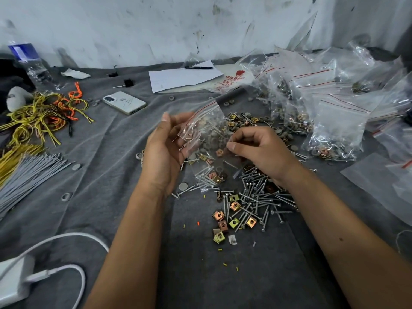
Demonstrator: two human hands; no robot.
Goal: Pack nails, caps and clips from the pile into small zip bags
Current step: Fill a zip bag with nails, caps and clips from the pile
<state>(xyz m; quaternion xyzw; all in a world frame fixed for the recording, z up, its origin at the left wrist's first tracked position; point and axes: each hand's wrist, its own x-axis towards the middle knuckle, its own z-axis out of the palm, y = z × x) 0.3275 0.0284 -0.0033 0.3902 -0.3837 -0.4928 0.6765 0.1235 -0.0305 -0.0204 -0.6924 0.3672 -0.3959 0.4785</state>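
Observation:
My left hand holds a small clear zip bag with a red strip, lifted above the pile; nails, a clip and grey caps show through it. My right hand pinches the bag's lower right side with thumb and curled fingers. Below the hands lies the pile of silver nails mixed with brass and copper square clips. Grey round caps lie scattered beyond the bag.
Filled zip bags are heaped at the right. A phone, paper with a pen, a water bottle, yellow and orange cords, grey ties and a white charger lie on the grey cloth.

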